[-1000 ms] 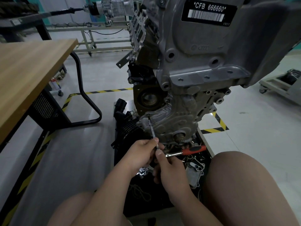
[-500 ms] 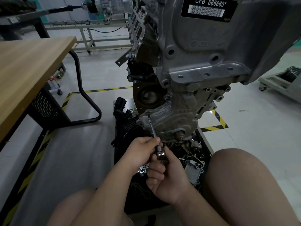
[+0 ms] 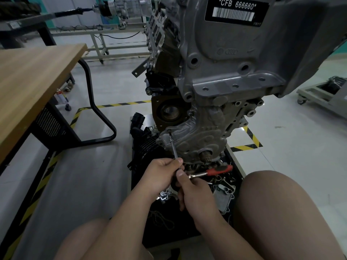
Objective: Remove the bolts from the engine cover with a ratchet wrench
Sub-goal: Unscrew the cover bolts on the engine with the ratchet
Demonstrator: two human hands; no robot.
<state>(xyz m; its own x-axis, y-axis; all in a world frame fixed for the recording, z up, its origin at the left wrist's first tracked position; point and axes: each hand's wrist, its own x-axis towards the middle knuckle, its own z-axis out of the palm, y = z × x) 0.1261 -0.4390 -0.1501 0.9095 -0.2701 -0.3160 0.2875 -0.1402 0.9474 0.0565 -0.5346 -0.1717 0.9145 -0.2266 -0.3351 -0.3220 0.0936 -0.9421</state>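
L hand [image 3: 159,175] pinches ext bar [image 3: 173,146], R hand [image 3: 195,192] holds ratchet wrench [image 3: 216,171] head.

Left hand [image 3: 159,178] fingers curled, right hand [image 3: 196,194] fingers curled, hands touching

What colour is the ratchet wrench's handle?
The ratchet wrench handle is red with a dark patch, best seen in the head view.

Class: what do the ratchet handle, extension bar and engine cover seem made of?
Handle: probably plastic or rubber, matte red grip. Extension bar: likely chromed steel, thin and shiny. Engine cover: seemingly cast aluminium, dull grey with moulded ribs.
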